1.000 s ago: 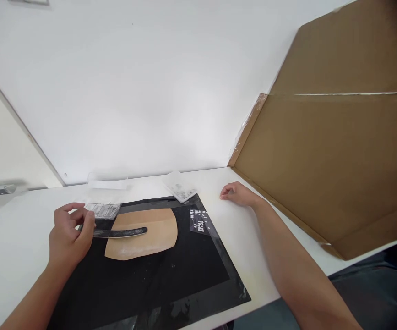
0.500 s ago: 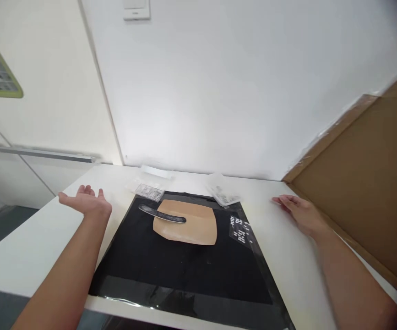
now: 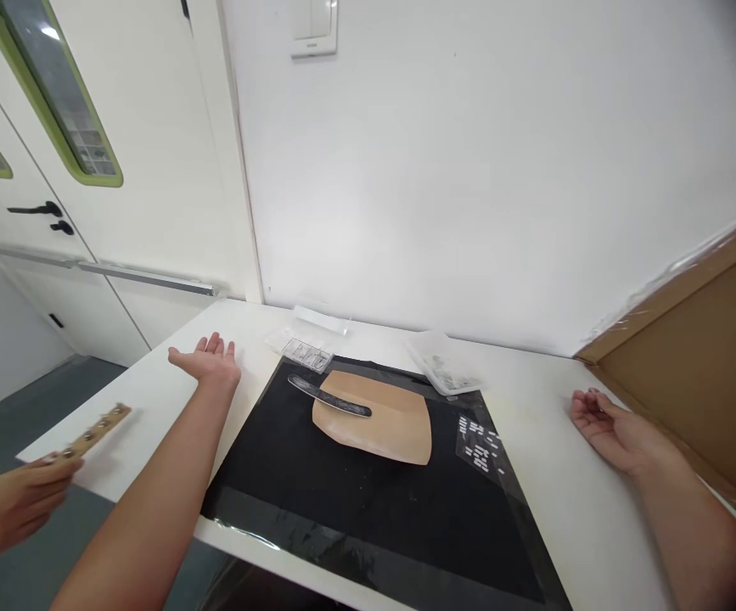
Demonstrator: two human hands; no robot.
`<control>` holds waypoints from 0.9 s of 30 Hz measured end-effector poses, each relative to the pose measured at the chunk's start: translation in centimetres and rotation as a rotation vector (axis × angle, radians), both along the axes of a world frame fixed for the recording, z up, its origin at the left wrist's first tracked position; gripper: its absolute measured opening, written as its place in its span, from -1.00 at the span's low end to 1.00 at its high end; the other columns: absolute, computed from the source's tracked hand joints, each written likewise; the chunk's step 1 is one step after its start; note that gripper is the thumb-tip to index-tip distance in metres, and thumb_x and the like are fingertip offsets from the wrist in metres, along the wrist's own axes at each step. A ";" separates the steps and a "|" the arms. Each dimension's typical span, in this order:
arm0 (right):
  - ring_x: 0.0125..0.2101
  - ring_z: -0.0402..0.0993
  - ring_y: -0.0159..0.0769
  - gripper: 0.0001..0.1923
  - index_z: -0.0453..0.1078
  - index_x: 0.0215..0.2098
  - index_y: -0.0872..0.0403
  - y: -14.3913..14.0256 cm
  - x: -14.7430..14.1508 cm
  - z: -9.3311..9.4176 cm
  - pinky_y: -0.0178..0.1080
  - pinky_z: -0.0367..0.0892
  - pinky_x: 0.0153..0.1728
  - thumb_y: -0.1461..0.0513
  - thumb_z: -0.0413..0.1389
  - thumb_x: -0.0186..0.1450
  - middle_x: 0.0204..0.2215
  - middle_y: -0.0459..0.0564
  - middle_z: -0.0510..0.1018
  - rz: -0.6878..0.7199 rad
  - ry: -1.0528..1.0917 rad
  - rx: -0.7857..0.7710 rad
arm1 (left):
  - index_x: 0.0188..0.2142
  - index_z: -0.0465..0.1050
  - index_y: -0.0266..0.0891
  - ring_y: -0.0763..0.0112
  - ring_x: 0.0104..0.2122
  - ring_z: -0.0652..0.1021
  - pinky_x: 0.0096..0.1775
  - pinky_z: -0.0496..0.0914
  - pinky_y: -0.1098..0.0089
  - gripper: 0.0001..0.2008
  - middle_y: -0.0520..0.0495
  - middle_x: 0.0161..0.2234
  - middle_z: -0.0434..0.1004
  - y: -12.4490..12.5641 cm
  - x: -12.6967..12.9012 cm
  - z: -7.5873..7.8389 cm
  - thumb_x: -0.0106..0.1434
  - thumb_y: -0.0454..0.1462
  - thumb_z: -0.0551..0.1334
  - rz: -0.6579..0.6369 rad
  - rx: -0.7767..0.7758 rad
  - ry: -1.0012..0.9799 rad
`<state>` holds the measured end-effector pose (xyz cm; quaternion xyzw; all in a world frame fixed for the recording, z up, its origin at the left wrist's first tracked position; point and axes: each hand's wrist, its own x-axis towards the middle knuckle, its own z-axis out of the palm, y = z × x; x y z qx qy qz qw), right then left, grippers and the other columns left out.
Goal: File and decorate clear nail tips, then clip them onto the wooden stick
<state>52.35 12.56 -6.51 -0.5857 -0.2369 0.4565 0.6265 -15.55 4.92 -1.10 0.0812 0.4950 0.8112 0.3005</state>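
My left hand [image 3: 210, 361] is palm up over the white table, left of the black mat [image 3: 342, 488], its fingers spread and nothing in it. On the table's right side, my right hand [image 3: 613, 431] has turned palm up, its fingers loosely curled and apart, also holding nothing. Between them on the mat lies a tan leather-like sheet [image 3: 386, 420]. A dark curved strip [image 3: 329, 396] with a pale edge rests across its left part. At the mat's right edge is a clear sheet with white marks [image 3: 479, 445].
At left, another person's hand [image 3: 24, 505] holds a wooden strip with metal knobs or bells [image 3: 93, 433]. Clear plastic packets [image 3: 307, 352] and a second packet [image 3: 445, 365] lie by the wall. A brown board [image 3: 699, 356] leans at right. Double doors [image 3: 151, 170] stand beyond the table.
The view has swung left. Another person's hand with the wooden strip has come into view at left. My right hand has rolled from palm down to palm up; my left stays palm up.
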 end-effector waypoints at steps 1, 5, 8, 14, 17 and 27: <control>-0.47 0.56 -0.43 -0.66 0.42 -0.42 0.00 0.0 0.0 0.0 -0.50 0.56 -0.30 0.43 -0.02 0.41 -0.40 -0.04 0.42 -0.009 0.035 0.009 | 0.39 0.10 -0.25 0.09 0.42 0.24 0.23 0.42 0.10 -0.03 -0.37 0.38 0.21 0.1 0.3 0.0 0.24 0.23 -0.43 -0.027 0.013 0.033; -0.40 0.59 -0.41 -0.76 0.54 -0.37 0.04 -0.2 -0.2 -0.1 -0.51 0.58 -0.28 0.44 0.14 0.35 -0.32 0.01 0.51 -0.002 0.128 0.027 | 0.22 0.32 -0.22 0.05 0.30 0.42 0.09 0.51 0.09 -0.18 -0.37 0.25 0.42 0.7 2.0 -0.3 0.30 0.22 -0.29 -0.130 0.049 0.224; -0.38 0.61 -0.38 -0.82 0.58 -0.34 0.07 -0.5 -0.4 -0.1 -0.51 0.58 -0.28 0.43 0.20 0.31 -0.28 0.03 0.55 0.015 0.125 0.040 | 0.04 0.46 -0.22 0.04 0.19 0.52 -0.02 0.54 0.11 -0.30 -0.32 0.08 0.56 0.8 3.7 -0.5 0.35 0.20 -0.16 -0.205 0.087 0.453; -0.43 0.61 -0.37 -0.89 0.60 -0.36 0.12 -0.8 -1.1 -0.1 -0.51 0.59 -0.31 0.37 0.24 0.31 -0.35 0.03 0.57 0.005 0.050 0.049 | -0.05 0.56 -0.20 0.16 -0.15 0.59 -0.15 0.50 0.21 -0.64 -0.12 -0.28 0.63 -0.3 5.9 -0.8 0.41 -0.02 0.16 -0.306 0.067 0.951; -0.45 0.60 -0.38 -0.91 0.62 -0.35 0.13 -1.0 -1.6 0.0 -0.52 0.58 -0.37 0.37 0.26 0.29 -0.37 0.04 0.59 0.017 0.008 0.044 | 0.01 0.55 -0.18 0.14 -0.12 0.55 -0.07 0.49 0.14 -0.69 -0.10 -0.33 0.63 -0.6 6.5 -1.2 0.45 -0.13 0.13 -0.332 0.044 1.141; -0.46 0.60 -0.40 -0.92 0.58 -0.43 0.12 -1.5 -2.3 0.4 -0.56 0.55 -0.45 0.37 0.30 0.22 -0.41 0.01 0.62 0.090 -0.099 -0.001 | 0.27 0.35 -0.23 -0.01 0.18 0.38 0.25 0.24 -0.11 -0.52 -0.25 0.16 0.49 -5.2 4.6 2.8 0.38 -0.32 0.10 -0.255 0.002 1.551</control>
